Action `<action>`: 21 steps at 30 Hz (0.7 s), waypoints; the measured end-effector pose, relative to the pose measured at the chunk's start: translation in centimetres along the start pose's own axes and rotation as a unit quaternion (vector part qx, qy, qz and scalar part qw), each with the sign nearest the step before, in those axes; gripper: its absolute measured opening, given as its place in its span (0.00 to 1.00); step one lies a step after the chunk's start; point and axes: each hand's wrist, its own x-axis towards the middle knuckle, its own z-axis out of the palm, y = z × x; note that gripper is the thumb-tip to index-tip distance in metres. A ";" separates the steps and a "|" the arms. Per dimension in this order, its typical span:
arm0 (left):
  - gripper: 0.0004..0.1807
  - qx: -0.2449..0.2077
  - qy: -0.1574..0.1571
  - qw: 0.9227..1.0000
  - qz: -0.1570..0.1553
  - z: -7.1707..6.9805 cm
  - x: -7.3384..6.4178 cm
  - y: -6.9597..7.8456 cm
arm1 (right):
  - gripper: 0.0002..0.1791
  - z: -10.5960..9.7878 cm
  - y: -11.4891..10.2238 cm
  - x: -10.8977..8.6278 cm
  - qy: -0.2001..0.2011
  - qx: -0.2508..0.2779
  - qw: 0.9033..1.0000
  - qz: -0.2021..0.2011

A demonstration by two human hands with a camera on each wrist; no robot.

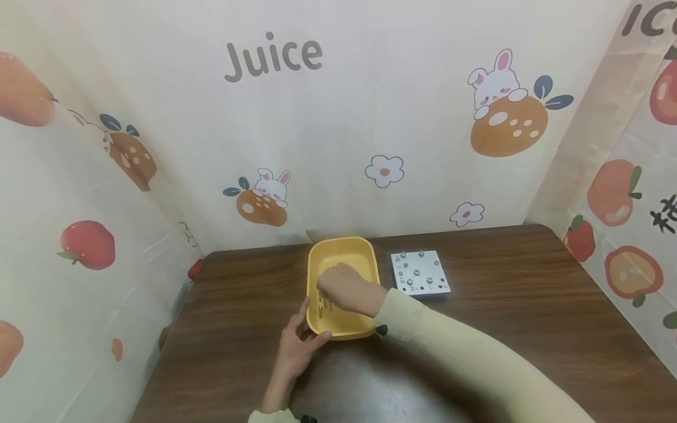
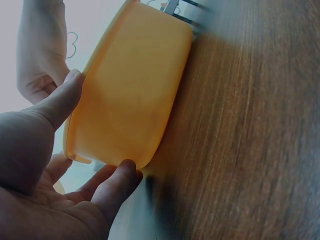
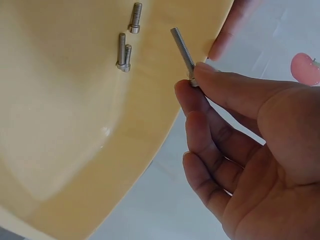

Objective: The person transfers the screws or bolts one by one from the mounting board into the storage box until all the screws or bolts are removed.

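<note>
My right hand (image 1: pixel 344 288) is over a yellow plastic tray (image 1: pixel 346 248). In the right wrist view, its thumb and index finger pinch a long socket head screw (image 3: pixel 182 50) by the head, shank pointing up and left. Several silver screws (image 3: pixel 135 17) lie loose on the tray floor, near one wall. My left hand (image 1: pixel 297 349) holds the tray's near left corner. The left wrist view has its thumb on the rim and its other fingers around the outside of the tray wall (image 2: pixel 135 75).
Right of the tray is a silver metal plate (image 1: pixel 420 273) with several screws and holes. Both stand toward the far edge of a brown wooden table (image 1: pixel 508 276). Behind and at the sides hangs a printed white curtain (image 1: pixel 338 117).
</note>
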 end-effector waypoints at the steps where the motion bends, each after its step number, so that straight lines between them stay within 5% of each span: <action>1: 0.52 0.002 0.000 1.000 -0.002 0.0 0.0 0.0 | 0.20 0.0 0.0 0.1 0.000 0.001 1.000 -0.001; 21: 0.52 0.009 -0.001 1.000 -0.007 0.0 0.0 0.1 | 0.08 1.1 -1.1 1.3 -0.119 -0.076 0.989 0.049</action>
